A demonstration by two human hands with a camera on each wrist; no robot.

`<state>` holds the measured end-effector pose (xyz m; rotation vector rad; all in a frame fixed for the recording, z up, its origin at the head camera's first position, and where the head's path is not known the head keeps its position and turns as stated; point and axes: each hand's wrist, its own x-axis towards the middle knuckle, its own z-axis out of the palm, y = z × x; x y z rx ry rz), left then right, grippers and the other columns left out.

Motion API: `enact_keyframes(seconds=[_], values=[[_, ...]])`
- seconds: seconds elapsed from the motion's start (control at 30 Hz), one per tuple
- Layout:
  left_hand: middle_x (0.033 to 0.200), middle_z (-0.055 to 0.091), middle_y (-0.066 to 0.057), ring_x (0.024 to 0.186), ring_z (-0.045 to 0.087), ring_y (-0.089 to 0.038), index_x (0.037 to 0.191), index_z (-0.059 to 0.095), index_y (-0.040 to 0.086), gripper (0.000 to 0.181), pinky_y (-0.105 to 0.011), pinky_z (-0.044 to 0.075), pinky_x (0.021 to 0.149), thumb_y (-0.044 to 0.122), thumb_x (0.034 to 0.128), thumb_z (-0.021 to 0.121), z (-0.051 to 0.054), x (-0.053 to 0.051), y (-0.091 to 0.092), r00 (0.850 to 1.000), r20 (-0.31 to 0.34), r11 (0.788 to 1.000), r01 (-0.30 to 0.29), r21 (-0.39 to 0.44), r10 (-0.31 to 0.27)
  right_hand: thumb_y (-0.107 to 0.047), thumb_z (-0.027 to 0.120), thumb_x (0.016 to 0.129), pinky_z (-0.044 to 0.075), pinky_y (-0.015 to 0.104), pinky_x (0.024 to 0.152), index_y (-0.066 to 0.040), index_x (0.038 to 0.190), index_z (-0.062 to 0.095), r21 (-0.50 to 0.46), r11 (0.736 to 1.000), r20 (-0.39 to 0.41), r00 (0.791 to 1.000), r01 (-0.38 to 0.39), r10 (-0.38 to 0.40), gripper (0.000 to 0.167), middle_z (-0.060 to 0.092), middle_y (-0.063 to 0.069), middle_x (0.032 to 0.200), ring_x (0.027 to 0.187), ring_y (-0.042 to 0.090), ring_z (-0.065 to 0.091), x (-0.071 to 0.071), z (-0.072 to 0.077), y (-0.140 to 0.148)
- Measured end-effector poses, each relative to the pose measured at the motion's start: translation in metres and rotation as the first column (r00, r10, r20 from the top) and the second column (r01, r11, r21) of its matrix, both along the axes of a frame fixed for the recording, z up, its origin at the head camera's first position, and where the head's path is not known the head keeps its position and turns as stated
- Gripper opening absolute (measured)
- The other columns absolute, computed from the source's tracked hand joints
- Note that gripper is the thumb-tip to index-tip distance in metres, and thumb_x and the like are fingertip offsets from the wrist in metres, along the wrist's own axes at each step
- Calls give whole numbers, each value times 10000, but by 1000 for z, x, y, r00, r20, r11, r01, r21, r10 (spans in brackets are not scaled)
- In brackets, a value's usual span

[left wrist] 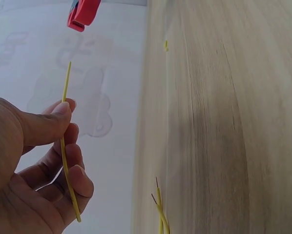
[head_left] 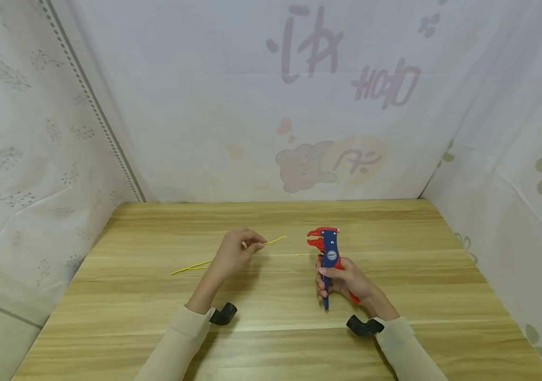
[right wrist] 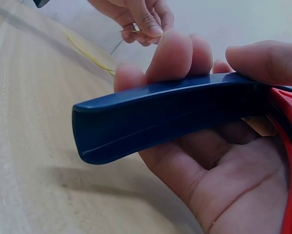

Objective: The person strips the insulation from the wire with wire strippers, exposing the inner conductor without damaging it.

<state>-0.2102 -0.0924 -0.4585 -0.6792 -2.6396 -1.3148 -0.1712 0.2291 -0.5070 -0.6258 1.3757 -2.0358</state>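
Note:
Between thumb and fingertips, my left hand (head_left: pixel 235 253) pinches a short yellow wire (head_left: pixel 276 239). In the left wrist view that wire (left wrist: pixel 66 85) runs up past the thumb, and its upper tip looks covered in yellow. My right hand (head_left: pixel 350 280) grips a blue and red wire stripper (head_left: pixel 330 244) by its handles, fingers wrapped around the blue one. The stripper's red jaws stand apart and face left, with a gap between them and the wire tip. Close up in the right wrist view is the blue handle (right wrist: pixel 175 112).
Yellow wires (head_left: pixel 191 267) lie on the wooden table (head_left: pixel 132 317) left of my left hand; two bare copper-coloured ends show in the left wrist view. Small yellow scraps (head_left: pixel 300 255) lie between the hands. Patterned cloth (head_left: pixel 204 106) hangs behind the table and at both sides.

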Motion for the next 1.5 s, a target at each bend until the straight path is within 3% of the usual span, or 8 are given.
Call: enact_keyframes(seconds=[0.53, 0.77, 1.03, 1.23, 1.5], values=[[871, 668, 4, 741, 560, -124, 993, 795, 76, 86, -229, 465, 623, 109, 946, 731, 1, 6, 9, 999, 3, 999, 46, 3, -46, -8, 343, 1087, 623, 397, 767, 37, 1173, 416, -10, 998, 8, 998, -58, 58, 121, 655, 45, 866, 726, 173, 674, 2, -2, -7], [873, 667, 11, 743, 556, -136, 995, 794, 80, 88, -225, 452, 619, 112, 954, 724, 3, 9, 11, 998, 10, 998, 60, -3, -60, -50, 396, 1085, 623, 401, 768, -14, 1163, 444, 9, 998, 8, 998, -68, 68, 98, 655, 36, 847, 720, 169, 673, 3, -1, -11], [898, 692, 16, 741, 542, -119, 973, 799, 114, 78, -219, 439, 615, 114, 956, 723, 3, 10, 15, 997, 6, 997, 76, -10, -76, -27, 371, 1084, 623, 398, 763, 47, 1176, 396, 1, 996, 11, 996, -88, 88, 120, 656, 42, 849, 723, 171, 673, 4, -2, -13], [892, 694, 30, 733, 537, -109, 950, 799, 156, 82, -217, 437, 609, 115, 953, 728, 3, 11, 17, 997, 1, 997, 74, -18, -74, -21, 387, 1076, 625, 389, 759, -1, 1141, 449, 5, 995, 14, 995, -95, 95, 92, 653, 40, 837, 719, 167, 672, 5, -3, -15], [876, 694, 12, 732, 536, -100, 957, 800, 94, 63, -211, 433, 600, 101, 939, 740, 6, 13, 19, 995, -25, 995, 100, -2, -100, -10, 384, 1072, 628, 394, 753, 18, 1130, 430, 0, 995, 16, 995, -95, 95, 79, 634, 30, 814, 704, 164, 675, 5, -5, -17]])
